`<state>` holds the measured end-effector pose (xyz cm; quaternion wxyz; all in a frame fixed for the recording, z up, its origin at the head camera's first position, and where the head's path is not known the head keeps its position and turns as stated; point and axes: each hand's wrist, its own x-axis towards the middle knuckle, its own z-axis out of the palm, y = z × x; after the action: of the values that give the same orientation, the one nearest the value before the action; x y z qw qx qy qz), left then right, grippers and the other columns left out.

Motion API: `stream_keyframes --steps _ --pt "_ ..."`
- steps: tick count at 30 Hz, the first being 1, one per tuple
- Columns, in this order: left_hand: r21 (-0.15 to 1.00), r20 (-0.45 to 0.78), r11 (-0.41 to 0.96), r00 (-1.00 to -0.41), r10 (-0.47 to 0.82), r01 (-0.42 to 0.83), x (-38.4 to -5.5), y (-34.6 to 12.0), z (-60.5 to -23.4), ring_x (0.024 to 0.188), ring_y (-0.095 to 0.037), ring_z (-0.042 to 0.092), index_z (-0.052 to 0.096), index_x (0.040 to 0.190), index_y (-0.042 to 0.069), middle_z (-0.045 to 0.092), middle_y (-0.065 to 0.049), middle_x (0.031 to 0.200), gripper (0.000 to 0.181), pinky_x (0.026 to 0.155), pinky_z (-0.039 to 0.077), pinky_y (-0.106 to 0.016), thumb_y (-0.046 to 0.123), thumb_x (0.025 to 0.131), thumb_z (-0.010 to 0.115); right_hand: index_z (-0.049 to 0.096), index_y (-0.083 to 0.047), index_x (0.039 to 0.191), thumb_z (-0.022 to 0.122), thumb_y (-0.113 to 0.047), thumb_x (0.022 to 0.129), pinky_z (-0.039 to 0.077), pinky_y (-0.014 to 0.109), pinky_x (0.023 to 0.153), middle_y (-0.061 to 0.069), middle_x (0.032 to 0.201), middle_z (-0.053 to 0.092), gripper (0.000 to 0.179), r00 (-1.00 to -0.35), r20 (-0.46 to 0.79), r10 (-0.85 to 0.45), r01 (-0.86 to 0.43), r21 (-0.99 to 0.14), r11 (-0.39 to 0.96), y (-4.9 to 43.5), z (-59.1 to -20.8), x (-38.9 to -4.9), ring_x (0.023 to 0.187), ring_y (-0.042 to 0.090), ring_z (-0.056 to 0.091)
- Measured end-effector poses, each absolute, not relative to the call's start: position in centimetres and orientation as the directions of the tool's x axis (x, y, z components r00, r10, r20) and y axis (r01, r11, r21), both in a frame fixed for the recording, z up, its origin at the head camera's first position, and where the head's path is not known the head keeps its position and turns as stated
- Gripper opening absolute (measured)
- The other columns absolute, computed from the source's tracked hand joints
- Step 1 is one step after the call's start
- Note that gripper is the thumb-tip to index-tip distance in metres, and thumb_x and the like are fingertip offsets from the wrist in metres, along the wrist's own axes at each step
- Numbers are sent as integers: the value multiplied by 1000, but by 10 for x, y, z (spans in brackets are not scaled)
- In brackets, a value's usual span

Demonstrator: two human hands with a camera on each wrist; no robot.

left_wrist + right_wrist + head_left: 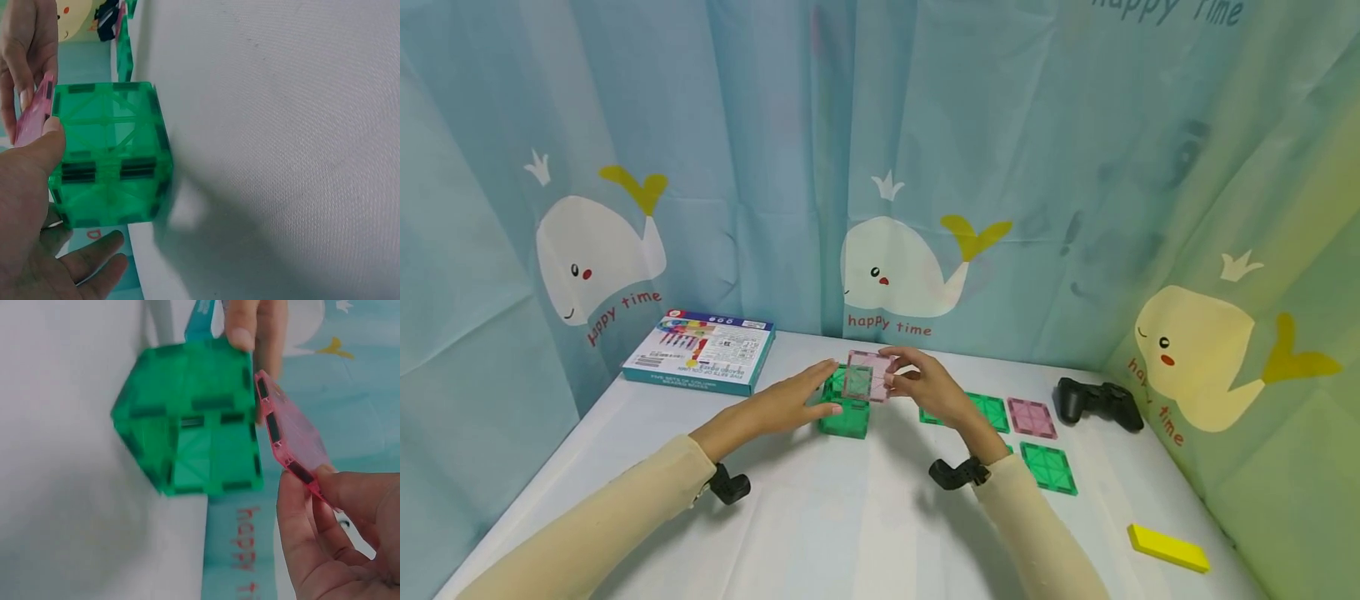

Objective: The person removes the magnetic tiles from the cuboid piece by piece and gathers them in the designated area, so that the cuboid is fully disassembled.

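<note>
A box built of see-through green magnetic tiles (844, 420) stands on the table, dark magnets along its edges. My left hand (778, 406) holds it at the upper edges. In the left wrist view the thumb (53, 128) touches its top edge, while other fingers spread beyond its side. My right hand (931, 387) pinches a pink square magnetic tile (872, 377) between thumb and fingertips. The right wrist view has this pink tile (290, 428) tilted beside the top of the green box (215, 450), a narrow gap showing between them.
Right of the box lie flat green tiles (1048, 468), one partly behind my right forearm, and a pink tile (1032, 417). Beyond them sits a black game controller (1097, 403). A yellow block (1168, 548) lies front right, a printed box (700, 353) back left. Curtains (775, 167) enclose the table.
</note>
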<state>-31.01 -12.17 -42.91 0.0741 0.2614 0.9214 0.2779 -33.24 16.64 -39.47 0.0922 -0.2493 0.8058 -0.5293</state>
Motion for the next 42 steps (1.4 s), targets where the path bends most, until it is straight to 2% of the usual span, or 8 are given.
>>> stream_keyframes --steps 5,13,18,22,26,30,39,42 --pt "535 6 716 -849 528 449 -309 -122 -429 162 -34 19 15 171 10 13 -12 178 89 129 24 -56 56 106 56 54 -6 151 61 -6 107 60 50 98 24 125 57 44 -887 122 -445 -302 -882 361 195 -395 -330 108 34 71" --pt "544 1 709 -845 535 450 -307 -122 -430 162 -34 19 16 171 10 13 -13 178 89 129 23 -57 56 106 56 56 0 145 62 -3 106 64 43 90 25 117 59 39 -886 99 -454 -315 -846 430 250 -405 -313 106 46 70" --pt "534 3 714 -846 533 452 -309 -123 -433 162 -33 19 16 171 10 12 -11 178 89 129 24 -56 57 106 55 52 5 144 61 -4 107 63 45 93 26 118 55 39 -887 32 -460 -246 -877 413 276 -414 -298 103 34 71" --pt "532 6 715 -847 531 452 -309 -124 -434 163 -33 18 16 171 11 11 -9 178 89 129 23 -56 59 106 55 51 8 142 61 -5 107 64 45 90 28 119 54 39 -874 17 -485 -249 -874 417 287 -425 -290 102 32 72" --pt "534 7 716 -849 529 450 -310 -125 -433 163 -32 17 16 171 11 12 -10 178 89 130 23 -56 58 106 56 55 4 139 61 -4 106 65 40 85 27 118 59 34 -847 53 -530 -340 -819 462 288 -435 -286 97 31 73" --pt "537 3 713 -847 532 450 -311 -125 -431 163 -33 17 16 170 10 12 -11 178 90 129 23 -56 57 106 56 59 -4 134 64 -2 105 61 31 79 18 112 66 30 -849 84 -521 -420 -705 572 286 -441 -285 96 26 71" --pt "536 -1 714 -845 535 451 -311 -122 -428 162 -34 19 15 171 10 11 -10 178 89 129 23 -56 57 106 56 63 -7 134 66 -2 103 53 31 76 10 114 66 32 -880 41 -473 -413 -557 720 272 -440 -283 94 17 59" --pt "539 -4 713 -845 535 449 -310 -121 -427 162 -34 19 15 171 11 11 -10 178 89 129 23 -57 57 106 56 66 -7 134 67 -4 103 52 31 76 12 116 63 31 -885 24 -465 -409 -518 752 268 -439 -280 93 17 58"
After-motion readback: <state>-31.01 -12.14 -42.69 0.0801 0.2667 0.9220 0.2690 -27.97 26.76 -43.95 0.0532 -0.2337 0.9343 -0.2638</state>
